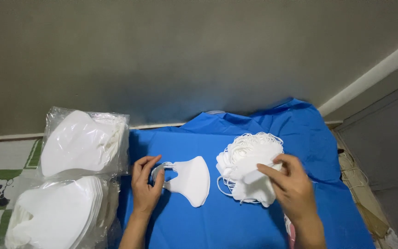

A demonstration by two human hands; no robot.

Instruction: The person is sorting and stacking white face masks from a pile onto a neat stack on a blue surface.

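Left hand [145, 183] pinching mask [190, 180] loops, keeping it flat; right hand [290, 186], three o'clock, gripping top of mask pile [247, 162].

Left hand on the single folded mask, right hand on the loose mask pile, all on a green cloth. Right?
Not quite: the cloth is blue, per the head view. The left hand is on the single folded mask and the right hand on the loose mask pile.

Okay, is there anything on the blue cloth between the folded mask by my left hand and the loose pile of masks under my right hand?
Nothing visible. The folded mask, held at its ear loops by the left hand, is separated from the pile of masks under the right hand only by bare blue cloth.
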